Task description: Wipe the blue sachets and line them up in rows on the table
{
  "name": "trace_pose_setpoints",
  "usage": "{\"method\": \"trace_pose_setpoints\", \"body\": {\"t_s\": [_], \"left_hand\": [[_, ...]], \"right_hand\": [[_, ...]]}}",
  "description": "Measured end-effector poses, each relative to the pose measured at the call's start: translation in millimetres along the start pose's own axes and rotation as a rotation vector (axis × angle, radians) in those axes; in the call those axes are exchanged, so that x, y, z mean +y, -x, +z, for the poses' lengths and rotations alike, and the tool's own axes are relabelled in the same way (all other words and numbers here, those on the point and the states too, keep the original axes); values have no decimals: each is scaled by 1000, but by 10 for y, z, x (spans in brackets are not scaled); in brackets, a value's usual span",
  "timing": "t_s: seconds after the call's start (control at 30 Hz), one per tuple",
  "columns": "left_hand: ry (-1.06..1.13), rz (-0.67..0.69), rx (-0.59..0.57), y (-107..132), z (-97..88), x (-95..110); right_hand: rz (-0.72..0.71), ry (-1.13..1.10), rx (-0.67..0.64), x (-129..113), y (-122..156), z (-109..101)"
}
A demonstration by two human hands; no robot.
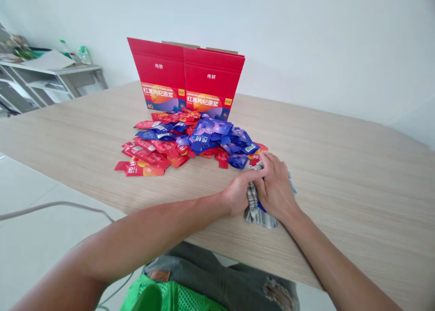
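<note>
Both my hands meet on a grey striped cloth (pixel 255 211) that lies on the wooden table (pixel 340 175) near its front edge. My left hand (pixel 238 194) grips the cloth's left side, fingers curled. My right hand (pixel 277 184) is closed over the cloth from the right, and a bit of blue shows under its palm. Just beyond my hands lies a heap of red sachets (pixel 147 157) and blue sachets (pixel 210 134). Behind the heap stand two red cartons (pixel 185 80) with their flaps up.
A grey shelf unit (pixel 50 82) with papers and bottles stands at the far left by the white wall. A grey cable (pixel 54 206) runs over the pale floor on the left. My lap shows below the table edge.
</note>
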State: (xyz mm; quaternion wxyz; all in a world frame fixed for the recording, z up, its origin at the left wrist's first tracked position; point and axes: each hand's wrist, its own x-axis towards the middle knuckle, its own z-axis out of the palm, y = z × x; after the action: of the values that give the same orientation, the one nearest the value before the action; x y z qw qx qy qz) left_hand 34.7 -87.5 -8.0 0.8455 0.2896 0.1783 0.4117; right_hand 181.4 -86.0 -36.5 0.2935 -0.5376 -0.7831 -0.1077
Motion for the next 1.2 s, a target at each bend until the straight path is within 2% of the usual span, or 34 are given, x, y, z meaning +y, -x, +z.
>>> {"method": "trace_pose_setpoints", "body": {"t_s": [0.13,0.23,0.33,0.47,0.67,0.8,0.9,0.97,1.07,1.13,1.2], "left_hand": [[-100,-37,-100,52,-20,-12],[-222,-40,-112,80,-36,-50],[-315,-4,-47,75,-43,-82],[-375,50,45,51,-7,-53],[-392,142,126,104,121,180],[-354,290,135,315,275,610],[-341,449,183,571,370,1076],[-329,570,238,758,365,1410],[-334,753,377,1015,181,1894],[-343,825,529,1162,-61,2194],[-340,861,759,1304,-356,2474]], "right_hand": [[148,-35,76,132,-25,-56],[217,-62,141,211,-28,-113],[300,-39,177,276,-37,-159],[453,86,115,361,-49,-203],[552,47,20,453,-43,-182],[599,-1,-8,492,-40,-124],[604,38,-29,500,-34,-106],[579,88,-58,492,-27,-109],[547,156,-103,467,-13,-117],[542,186,-121,448,-4,-112],[537,200,-125,432,-2,-98]]}}
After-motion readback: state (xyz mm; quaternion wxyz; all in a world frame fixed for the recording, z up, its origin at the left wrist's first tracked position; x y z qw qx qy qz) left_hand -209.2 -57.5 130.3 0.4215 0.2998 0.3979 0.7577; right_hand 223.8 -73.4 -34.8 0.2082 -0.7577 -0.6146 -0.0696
